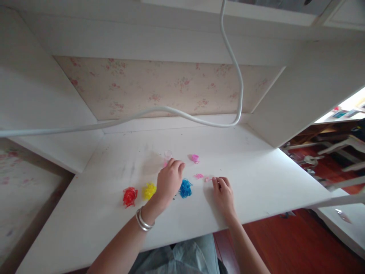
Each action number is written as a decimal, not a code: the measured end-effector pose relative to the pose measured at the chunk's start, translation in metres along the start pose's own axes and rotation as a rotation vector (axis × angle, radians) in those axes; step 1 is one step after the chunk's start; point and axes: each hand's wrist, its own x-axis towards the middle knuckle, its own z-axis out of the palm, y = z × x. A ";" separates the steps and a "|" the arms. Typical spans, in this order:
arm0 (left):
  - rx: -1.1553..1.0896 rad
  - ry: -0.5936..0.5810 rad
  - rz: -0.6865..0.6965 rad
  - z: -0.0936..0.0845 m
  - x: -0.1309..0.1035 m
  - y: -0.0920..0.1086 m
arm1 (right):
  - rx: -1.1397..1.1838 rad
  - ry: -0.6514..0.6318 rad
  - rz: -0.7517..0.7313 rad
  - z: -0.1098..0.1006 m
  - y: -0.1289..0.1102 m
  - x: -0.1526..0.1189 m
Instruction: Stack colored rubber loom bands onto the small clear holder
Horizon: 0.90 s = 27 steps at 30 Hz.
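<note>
From the head camera, small elastic bands lie sorted by colour on the white desk (256, 179): a red pile (129, 196), a yellow pile (149, 190) and a blue pile (185, 188) in a row, with loose pink bands (199, 176) beyond them, so each colour seems kept apart. The left hand (169, 181) curls loosely over the spot between yellow and blue, its fingertips near a clear band (168, 154), while the right hand (223, 194) pinches its fingers at a pink bit. Whether either hand actually grips a band I cannot tell; the left hand hides whatever lies beneath it, and the bands are too small to count.
</note>
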 end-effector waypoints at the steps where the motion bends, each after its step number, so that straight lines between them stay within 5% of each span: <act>1: -0.038 0.048 -0.011 -0.009 0.006 -0.007 | 0.000 0.008 0.002 0.000 0.001 0.000; 7: -0.096 0.155 -0.081 -0.037 0.035 -0.046 | 0.023 0.012 0.038 -0.002 0.000 -0.003; 18: -0.083 0.046 -0.094 -0.021 0.043 -0.064 | 0.039 0.029 0.050 -0.003 -0.001 -0.004; 23: -0.204 0.123 -0.085 -0.033 0.031 -0.063 | 0.045 0.024 0.071 -0.004 -0.001 -0.005; 27: -0.357 0.136 -0.154 -0.048 -0.005 -0.057 | 0.063 0.020 0.063 -0.003 -0.011 -0.006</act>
